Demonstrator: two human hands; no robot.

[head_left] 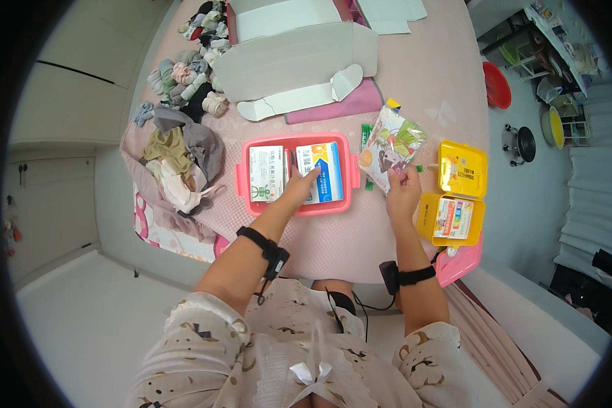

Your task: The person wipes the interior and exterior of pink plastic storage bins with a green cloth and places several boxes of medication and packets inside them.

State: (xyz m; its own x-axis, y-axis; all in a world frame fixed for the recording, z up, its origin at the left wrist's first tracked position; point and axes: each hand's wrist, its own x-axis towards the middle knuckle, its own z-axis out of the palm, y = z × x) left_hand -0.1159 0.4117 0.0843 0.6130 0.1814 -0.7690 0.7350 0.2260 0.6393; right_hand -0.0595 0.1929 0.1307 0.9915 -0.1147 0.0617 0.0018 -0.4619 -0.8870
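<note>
A pink plastic bin point(243, 180) stands in the middle of the bed, holding a white-and-green medicine box point(266, 173) and a blue, white and yellow medicine box point(330, 177). My left hand point(302, 185) reaches into it, thumb near the gap between the boxes and fingers on the blue one, closed about its left edge. To the right of the bin, my right hand point(404, 189) pinches the lower edge of a flat packet point(391, 146) printed with vegetables. Partly behind this packet lies a green strip-like thing point(366, 134), its kind unclear.
An open yellow case point(426, 214) with a small box point(453, 217) stands at the right, beside a pink lid point(464, 262). Rolled socks point(183, 81) and crumpled clothes point(183, 156) lie at the left. A large open white carton point(292, 64) is at the back on a purple cloth point(347, 105).
</note>
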